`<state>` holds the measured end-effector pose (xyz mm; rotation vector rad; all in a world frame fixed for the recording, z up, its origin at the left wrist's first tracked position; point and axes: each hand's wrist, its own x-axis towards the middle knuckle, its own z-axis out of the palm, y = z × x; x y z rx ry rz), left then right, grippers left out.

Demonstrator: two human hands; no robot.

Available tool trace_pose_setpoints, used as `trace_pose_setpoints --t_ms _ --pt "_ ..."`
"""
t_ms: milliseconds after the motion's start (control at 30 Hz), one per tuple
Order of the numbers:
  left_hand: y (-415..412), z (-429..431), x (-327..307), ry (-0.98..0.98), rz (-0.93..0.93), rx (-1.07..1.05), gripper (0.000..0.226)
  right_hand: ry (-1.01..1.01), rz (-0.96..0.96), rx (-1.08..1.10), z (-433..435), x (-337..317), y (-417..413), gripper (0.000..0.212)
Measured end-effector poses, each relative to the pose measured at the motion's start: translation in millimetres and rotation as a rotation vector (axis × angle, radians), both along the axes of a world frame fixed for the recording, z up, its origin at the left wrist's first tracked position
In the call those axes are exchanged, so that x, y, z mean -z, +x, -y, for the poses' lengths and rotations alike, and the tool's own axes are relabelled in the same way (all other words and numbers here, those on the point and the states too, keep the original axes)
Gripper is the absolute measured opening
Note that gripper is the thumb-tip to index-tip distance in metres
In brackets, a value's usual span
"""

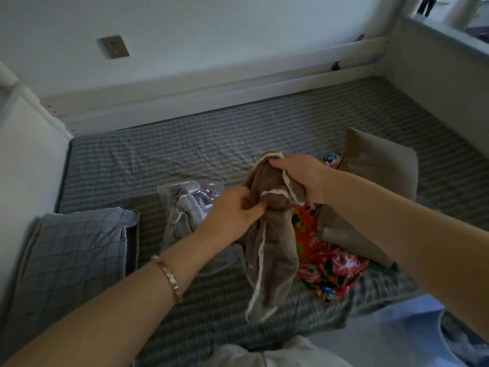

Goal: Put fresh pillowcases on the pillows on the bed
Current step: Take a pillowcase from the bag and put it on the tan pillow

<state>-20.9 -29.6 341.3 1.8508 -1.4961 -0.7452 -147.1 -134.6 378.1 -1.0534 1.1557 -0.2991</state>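
A brown pillowcase (272, 250) with white lace trim hangs bunched above the bed. My left hand (235, 213) pinches its folds near the middle, and my right hand (299, 176) grips its upper lace edge. Behind and to the right lies a tan pillow (381, 165). A bright red floral cloth (330, 268) lies under and right of the hanging pillowcase. A blue checked pillow (71, 250) rests at the left of the bed.
The mattress has a grey striped sheet (211, 144). A clear plastic bag with folded fabric (185, 207) lies in the middle. White bed rails (211, 86) run along the wall, with a side panel (436, 88) at the right. Light blue bedding (397, 337) lies at the near right.
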Motion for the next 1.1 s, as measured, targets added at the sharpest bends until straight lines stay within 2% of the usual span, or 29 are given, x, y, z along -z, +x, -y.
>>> trace_pose_setpoints --t_ms 167,267,333,400,467,500,533,567,600,633,667,733,800,867,933,1000,1100 --pt "-3.8 8.6 7.1 0.087 -0.013 0.139 0.028 -0.318 -0.213 -0.104 15.2 -3.3 -13.9 0.024" --pt "3.8 18.5 8.1 -0.009 -0.038 0.095 0.029 -0.817 -0.533 -0.481 28.6 -10.1 -32.9 0.026" --pt "3.2 23.1 9.4 -0.079 -0.066 0.141 0.030 -0.910 -0.672 -0.663 32.4 -13.2 -42.7 0.033" --pt "-3.5 25.2 13.0 -0.095 -0.136 0.198 0.030 -0.905 -0.622 -0.674 32.3 -18.5 -46.2 0.029" --pt "-4.9 25.1 17.7 -0.002 -0.321 0.266 0.024 -0.866 -0.455 -0.653 28.2 -26.6 -43.7 0.015" --pt "-0.9 25.7 22.8 0.054 -0.374 0.297 0.049 -0.858 -0.384 -0.690 24.7 -30.9 -41.0 0.015" --pt "3.6 26.5 25.5 0.088 -0.332 0.335 0.083 -0.851 -0.337 -0.747 20.7 -34.9 -37.9 0.017" --pt "7.8 28.3 28.0 0.090 -0.214 0.383 0.106 -0.827 -0.303 -0.809 15.8 -39.0 -34.7 0.020" --pt "9.0 30.3 29.2 0.038 -0.087 0.461 0.114 -0.795 -0.280 -0.865 12.0 -43.5 -32.4 0.023" --pt "8.7 34.2 30.7 -0.049 0.013 0.547 0.111 -0.770 -0.257 -0.906 9.5 -48.7 -31.0 0.028" --pt "8.1 38.6 35.3 -0.101 0.035 0.613 0.103 -0.756 -0.235 -0.926 8.1 -54.5 -31.1 0.032" --pt "2.5 43.2 41.6 0.048 -0.080 0.641 0.068 -0.767 -0.222 -0.902 11.6 -66.9 -36.6 0.033" --pt "6.7 45.2 58.0 0.137 -0.047 0.566 0.033 -0.840 -0.277 -0.805 20.0 -76.1 -48.6 0.037" --pt "20.3 43.1 73.7 0.181 0.027 0.456 0.019 -0.884 -0.346 -0.666 31.2 -77.3 -69.7 0.042" --pt "39.5 39.1 89.0 0.307 0.084 0.403 0.002 -0.846 -0.356 -0.447 44.5 -71.2 -95.1 0.039" --pt "53.1 30.5 100.3 0.381 0.077 0.327 0.021 -0.804 -0.436 -0.259 57.4 -55.9 -116.3 0.033" --pt "54.0 27.1 99.8 0.399 -0.154 0.087 0.027 -0.783 -0.647 -0.036 68.0 -21.9 -132.3 0.016"
